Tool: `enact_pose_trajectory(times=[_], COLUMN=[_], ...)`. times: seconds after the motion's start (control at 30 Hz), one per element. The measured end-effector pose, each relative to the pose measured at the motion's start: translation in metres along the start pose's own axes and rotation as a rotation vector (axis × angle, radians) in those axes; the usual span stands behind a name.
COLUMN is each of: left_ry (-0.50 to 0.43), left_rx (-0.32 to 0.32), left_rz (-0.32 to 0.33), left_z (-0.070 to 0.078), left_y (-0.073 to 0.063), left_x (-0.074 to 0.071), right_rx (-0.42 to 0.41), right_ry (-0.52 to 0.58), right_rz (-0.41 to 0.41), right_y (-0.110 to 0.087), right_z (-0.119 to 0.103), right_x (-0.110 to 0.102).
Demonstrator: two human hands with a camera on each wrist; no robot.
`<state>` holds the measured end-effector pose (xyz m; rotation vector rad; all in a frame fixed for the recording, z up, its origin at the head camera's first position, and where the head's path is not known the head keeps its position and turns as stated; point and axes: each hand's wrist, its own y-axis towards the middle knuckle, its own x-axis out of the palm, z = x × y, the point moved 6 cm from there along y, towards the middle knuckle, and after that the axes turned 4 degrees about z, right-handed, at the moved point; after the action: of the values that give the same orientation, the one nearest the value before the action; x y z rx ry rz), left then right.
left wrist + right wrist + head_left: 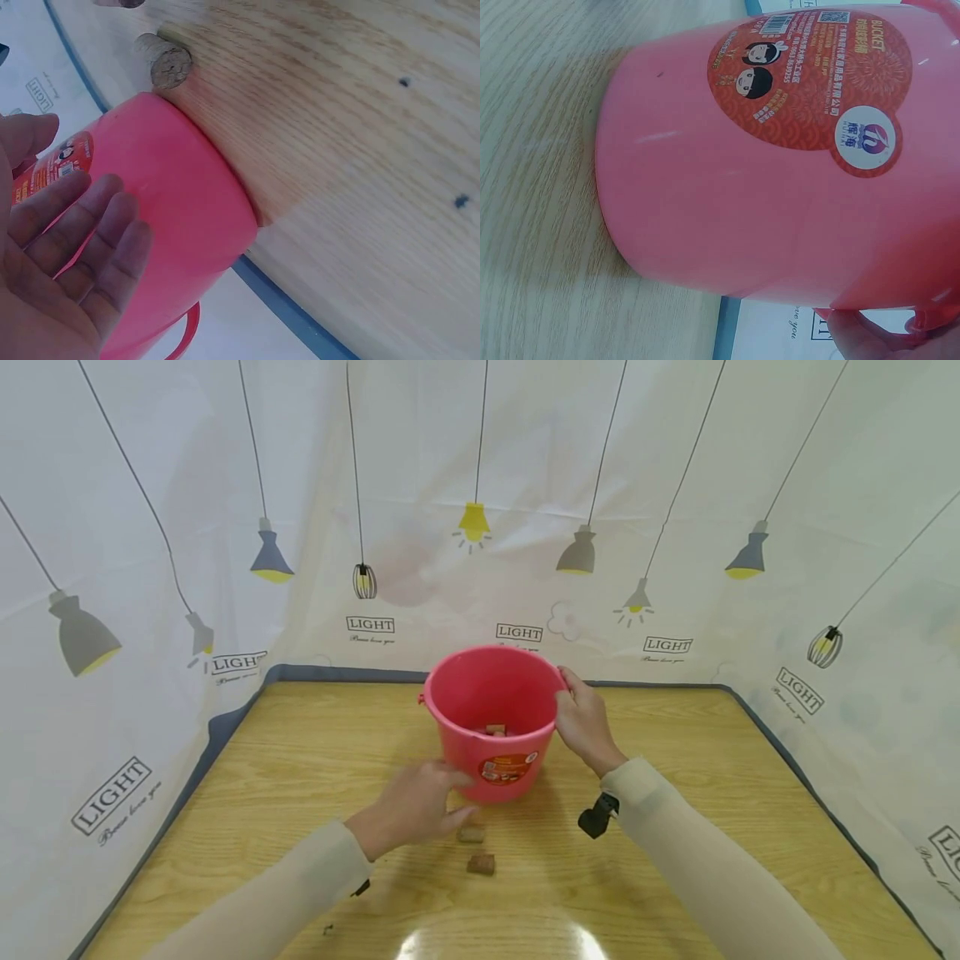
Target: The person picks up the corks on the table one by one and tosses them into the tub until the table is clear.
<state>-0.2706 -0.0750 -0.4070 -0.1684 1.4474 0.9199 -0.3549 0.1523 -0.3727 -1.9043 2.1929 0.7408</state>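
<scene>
A pink plastic bucket (498, 760) with a red label stands upright on the table, tilted slightly if at all. My right hand (583, 718) grips its rim on the right side; in the right wrist view the fingers (859, 337) show by the handle mount. My left hand (420, 802) is low in front of the bucket, slightly blurred, its fingers extended and holding nothing. In the left wrist view the left palm (67, 262) faces the bucket's side. One cork (471, 834) lies by the left thumb, and a second cork (482, 864) lies nearer me. Brown cork pieces (496, 729) show inside the bucket.
The wood-grain table (315, 735) has a dark blue edging (352, 674) along the back. White curtains printed with hanging lamps (420, 527) enclose the back and both sides. A black wrist device (597, 817) hangs below the right cuff.
</scene>
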Motion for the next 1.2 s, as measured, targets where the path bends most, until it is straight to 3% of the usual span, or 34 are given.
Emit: enact_pose_trajectory(times=[0.27,0.53,0.7,0.93,1.2], left_ry=[0.005,0.028,-0.007,-0.02,-0.044], left_rx=[-0.083,-0.097,-0.131,-0.105,-0.119], left_rz=[-0.172,-0.262,-0.294,-0.287,-0.311], left_z=[-0.004,-0.004,-0.005,-0.005,-0.006], left_y=[-0.004,-0.006,-0.008,-0.01,-0.011], left_x=[0.015,0.028,0.036,0.04,0.044], right_rx=[-0.005,-0.01,-0.01,-0.005,0.008], right_ry=[0.002,0.0,0.006,0.011,0.017], right_rz=[0.005,0.005,0.01,0.006,-0.002], right_y=[0.0,0.0,0.0,0.0,-0.001], right_z=[-0.001,0.0,0.0,-0.001,0.0], right_x=[0.0,0.0,0.0,0.0,0.0])
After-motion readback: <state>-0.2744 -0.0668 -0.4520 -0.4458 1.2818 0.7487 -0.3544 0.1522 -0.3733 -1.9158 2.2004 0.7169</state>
